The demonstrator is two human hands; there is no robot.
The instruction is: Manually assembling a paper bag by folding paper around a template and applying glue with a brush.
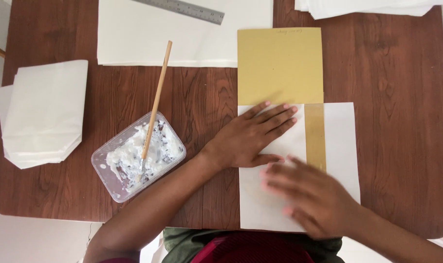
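A mustard-yellow card template (pixel 280 63) lies on the wooden table (pixel 392 97), its lower part wrapped by a sheet of white paper (pixel 341 141) folded over it from both sides, leaving a yellow strip (pixel 315 136) showing. My left hand (pixel 248 136) lies flat, fingers spread, pressing the left paper flap. My right hand (pixel 311 197), blurred by motion, rests flat on the lower part of the paper, fingers pointing left. Neither hand holds anything.
A clear plastic tub of white paste (pixel 138 156) with a wooden-handled brush (pixel 156 107) stands left of my left arm. Finished white paper bags (pixel 41 114) are stacked at far left. Large white sheets (pixel 182 39) and a metal ruler (pixel 182 9) lie at the back; more paper (pixel 367 7) back right.
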